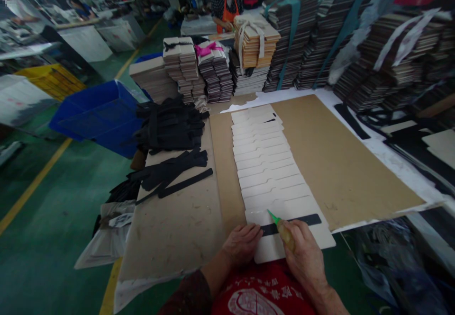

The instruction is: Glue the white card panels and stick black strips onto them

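Observation:
My right hand (pixel 305 253) is wrapped around a small yellowish glue bottle (pixel 286 237) with a green nozzle. The nozzle tip points up and left, over the nearest cream board (pixel 295 247), just above a black strip (pixel 308 219) lying across it. My left hand (pixel 244 244) lies with its fingers flat at the board's left edge, by the strip's left end. Whether it presses on the strip itself is hard to see. Beyond my hands, several cream boards (pixel 265 156) overlap in a long row running away from me.
Loose black strips (pixel 174 166) and a thick black bundle (pixel 170 125) lie on the left. A blue bin (pixel 99 111) stands beside the table (pixel 170 239). Tied board stacks (pixel 215 76) line the back, with taller ones (pixel 295 40) at right. Another person (pixel 227 4) is behind them.

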`<state>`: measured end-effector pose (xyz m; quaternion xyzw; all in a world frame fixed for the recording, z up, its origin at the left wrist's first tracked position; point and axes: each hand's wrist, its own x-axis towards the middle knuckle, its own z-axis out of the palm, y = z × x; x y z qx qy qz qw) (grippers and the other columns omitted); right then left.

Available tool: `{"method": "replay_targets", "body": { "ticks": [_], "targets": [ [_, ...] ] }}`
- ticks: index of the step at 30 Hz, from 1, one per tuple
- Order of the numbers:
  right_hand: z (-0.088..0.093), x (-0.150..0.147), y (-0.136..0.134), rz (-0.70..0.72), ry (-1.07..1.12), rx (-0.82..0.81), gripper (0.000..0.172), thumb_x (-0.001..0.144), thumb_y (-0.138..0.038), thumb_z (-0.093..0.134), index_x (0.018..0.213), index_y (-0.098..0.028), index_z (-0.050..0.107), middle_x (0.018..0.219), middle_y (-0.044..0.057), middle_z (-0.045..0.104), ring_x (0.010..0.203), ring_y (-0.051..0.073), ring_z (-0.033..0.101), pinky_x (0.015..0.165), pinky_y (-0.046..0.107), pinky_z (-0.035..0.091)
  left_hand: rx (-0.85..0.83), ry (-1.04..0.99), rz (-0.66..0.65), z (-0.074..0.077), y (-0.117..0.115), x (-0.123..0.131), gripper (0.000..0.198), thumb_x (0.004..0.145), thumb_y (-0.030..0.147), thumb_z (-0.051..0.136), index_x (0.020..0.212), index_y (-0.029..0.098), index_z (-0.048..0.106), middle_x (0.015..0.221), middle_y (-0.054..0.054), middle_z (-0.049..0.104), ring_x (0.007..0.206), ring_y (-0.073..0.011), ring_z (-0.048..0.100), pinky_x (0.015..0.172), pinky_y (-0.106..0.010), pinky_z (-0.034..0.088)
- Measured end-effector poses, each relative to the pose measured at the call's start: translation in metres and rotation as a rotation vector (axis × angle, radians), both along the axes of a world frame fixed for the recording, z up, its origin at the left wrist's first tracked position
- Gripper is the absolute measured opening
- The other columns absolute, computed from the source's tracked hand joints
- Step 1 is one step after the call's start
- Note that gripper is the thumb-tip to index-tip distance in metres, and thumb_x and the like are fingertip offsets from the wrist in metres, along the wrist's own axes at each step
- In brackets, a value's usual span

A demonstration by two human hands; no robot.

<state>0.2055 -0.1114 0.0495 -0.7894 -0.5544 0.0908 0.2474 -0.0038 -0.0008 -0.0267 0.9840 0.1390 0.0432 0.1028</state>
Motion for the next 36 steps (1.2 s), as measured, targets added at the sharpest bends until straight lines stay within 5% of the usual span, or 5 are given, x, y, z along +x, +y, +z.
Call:
{"method": "replay_targets", "body": {
  "ticks": [4,9,15,31,36],
  "targets": [
    [0.001,-0.001,-0.001,-0.093,-0.007,-0.003,0.024,0.093,-0.027,0.048,0.115,-0.025,0.055,0.112,0.009,0.058,0.098,0.025,0.058,0.078,0.039,0.056,-0.011,0.021,-0.003,-0.001,0.0,-0.001,0.046,0.095,0.033,0.044,0.139,0.019,0.044,0.138,-0.005,0.055,0.124,-0.0198,0.048,0.096,-0.037,0.043],
    [0.0,0.002,-0.001,-0.02,0.036,-0.01,0.025,0.094,-0.025,0.046,0.118,-0.025,0.053,0.111,0.008,0.058,0.099,0.024,0.058,0.084,0.04,0.055,-0.017,0.037,0.008,-0.002,0.0,-0.001,0.047,0.095,0.031,0.045,0.14,0.02,0.043,0.138,-0.005,0.055,0.124,-0.0204,0.049,0.097,-0.038,0.043],
    [0.003,0.019,-0.004,-0.168,-0.058,-0.013,0.022,0.092,-0.029,0.048,0.113,-0.025,0.055,0.112,0.008,0.058,0.096,0.026,0.059,0.073,0.039,0.056,-0.02,0.023,0.013,-0.007,0.0,-0.002,0.046,0.096,0.031,0.044,0.14,0.02,0.043,0.138,-0.007,0.056,0.124,-0.021,0.049,0.098,-0.038,0.042],
    [0.003,0.017,-0.005,-0.105,-0.015,-0.022,0.025,0.093,-0.024,0.045,0.117,-0.025,0.053,0.112,0.008,0.058,0.095,0.024,0.059,0.076,0.037,0.054,0.008,0.0,0.0,-0.005,0.002,-0.002,0.044,0.097,0.027,0.038,0.14,0.019,0.044,0.139,-0.006,0.055,0.123,-0.0233,0.05,0.095,-0.04,0.042],
    [0.002,0.035,-0.01,-0.229,-0.047,-0.038,0.025,0.09,-0.025,0.05,0.114,-0.025,0.055,0.113,0.008,0.057,0.1,0.026,0.057,0.079,0.038,0.054,0.015,0.011,-0.012,0.001,0.004,-0.002,0.046,0.097,0.027,0.038,0.141,0.018,0.043,0.141,-0.007,0.054,0.124,-0.0231,0.049,0.097,-0.039,0.041]
  ]
}}
